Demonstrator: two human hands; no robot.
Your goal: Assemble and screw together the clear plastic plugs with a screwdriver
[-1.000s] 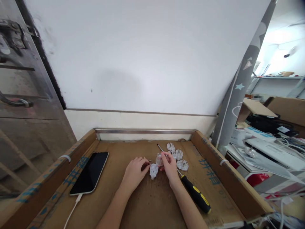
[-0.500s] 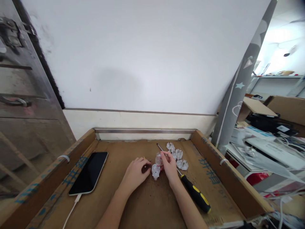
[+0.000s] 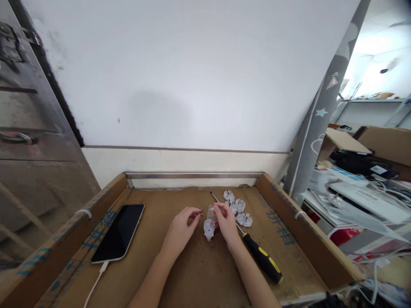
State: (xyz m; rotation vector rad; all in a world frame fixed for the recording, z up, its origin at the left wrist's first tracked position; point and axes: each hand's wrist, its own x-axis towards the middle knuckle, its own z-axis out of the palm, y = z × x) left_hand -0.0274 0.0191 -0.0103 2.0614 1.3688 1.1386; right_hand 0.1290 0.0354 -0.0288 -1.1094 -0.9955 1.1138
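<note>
Between thumb and forefinger, my left hand point(image 3: 184, 224) pinches a small brass-coloured metal piece point(image 3: 201, 212), too small to name surely. My right hand point(image 3: 225, 220) is closed on a clear plastic plug part point(image 3: 211, 213). Just below that part is a whitish clear plug piece point(image 3: 209, 229) with small holes in its face; whether the two touch I cannot tell. Beyond my right hand, several clear plug parts with metal pins point(image 3: 239, 205) lie in a cluster. A black and yellow screwdriver point(image 3: 263, 259) lies beside my right forearm, its shaft passing partly behind the hand.
A phone point(image 3: 118, 233) with a white cable point(image 3: 94, 282) lies at the left. Cardboard point(image 3: 150, 201) covers the work surface, with raised cardboard sides point(image 3: 308, 231). A white wall panel point(image 3: 192, 77) stands behind; boxes and papers point(image 3: 362, 201) crowd the right.
My left hand has lifted slightly and turned, so the small metal piece now shows at its fingertips. My right hand stays on the clear plug part. The view has shifted slightly.
</note>
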